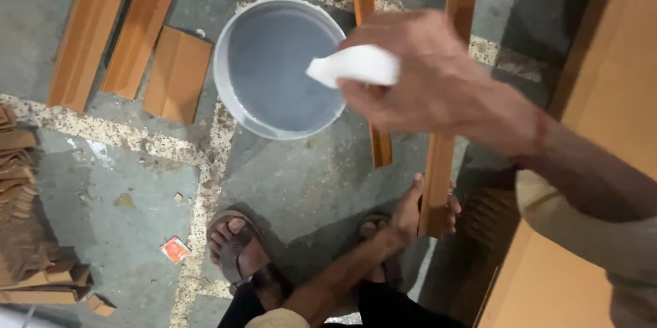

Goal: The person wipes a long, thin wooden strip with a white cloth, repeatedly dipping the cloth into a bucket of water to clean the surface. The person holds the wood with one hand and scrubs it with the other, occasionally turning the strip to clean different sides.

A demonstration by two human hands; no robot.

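1. The right hand hangs over the near rim of the bucket, fingers pinched shut on a folded white cloth. The cloth pokes out toward 9 o'clock, its tip above the water, so any drip would land in the bucket and not on the floor.

2. The left hand is down low at 5 o'clock from the bucket, wrapped around the bottom end of a long wooden strip. The strip runs up and away toward 12 o'clock; gripped at that end, it looks steadied so its long face stays within reach of the cloth hand.

3. A second, thinner strip lies just beside it to the left, passing under the right hand. I cannot tell whether it touches the bucket.

4. The bucket is pale and round, holding grey water, and stands on the concrete floor just ahead of the person's sandalled feet, close enough for dipping without stepping.

5. At 10 o'clock from the bucket three flat orange-brown boards lie side by side, well apart from the hands.

6. At 8 o'clock, by the left edge, sits a heap of wood offcuts; a small red packet lies near the left foot.

7. A large brown panel fills the right side.
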